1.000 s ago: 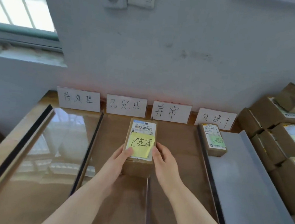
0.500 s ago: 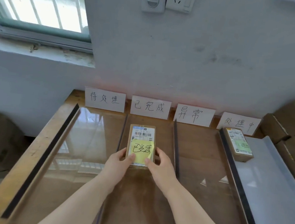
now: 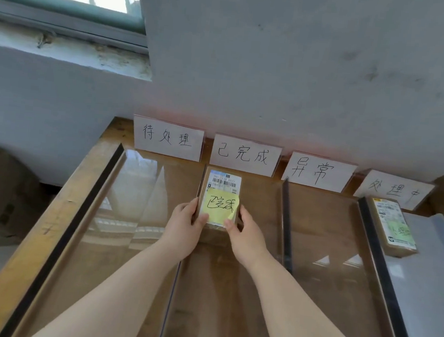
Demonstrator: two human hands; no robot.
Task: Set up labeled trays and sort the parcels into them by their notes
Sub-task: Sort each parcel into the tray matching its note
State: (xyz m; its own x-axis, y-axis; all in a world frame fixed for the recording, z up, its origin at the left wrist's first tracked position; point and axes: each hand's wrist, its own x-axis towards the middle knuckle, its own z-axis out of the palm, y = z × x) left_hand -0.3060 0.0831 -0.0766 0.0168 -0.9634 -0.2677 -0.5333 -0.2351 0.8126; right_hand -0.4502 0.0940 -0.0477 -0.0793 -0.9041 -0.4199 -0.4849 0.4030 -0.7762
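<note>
Four clear trays [image 3: 322,271] lie side by side on the worktop [image 3: 49,223], each below one of the handwritten cards [image 3: 320,171] leaning on the wall [image 3: 277,79].

Step in hand, as judged: seat the parcel [image 3: 224,180] at the far end of the second tray [image 3: 258,217], counting from the left. Both hands hold this parcel at its near end. The left hand [image 3: 183,226] and the right hand [image 3: 245,237] each have the fingers [image 3: 190,206] curled against a side and a thumb laid on top, at the lower edge of the yellow note [image 3: 220,204]. Whether the parcel already rests on the tray floor cannot be told.

Procedure:
1. Hold the parcel level and square to the tray walls.
2. Lower it until the base lies flat, just short of the 已完成 card [image 3: 245,154], so the card is not knocked over.
3. Confirm that the note matches that card; the writing appears to agree.
4. Lift the thumbs straight up. Dragging them could peel the note.

Contents: the second tray takes the held parcel. The fourth tray [image 3: 434,281] holds a second parcel [image 3: 394,210] in its far left corner, with a green note [image 3: 399,231] on top. The first tray [image 3: 120,213] reflects the window.
</note>
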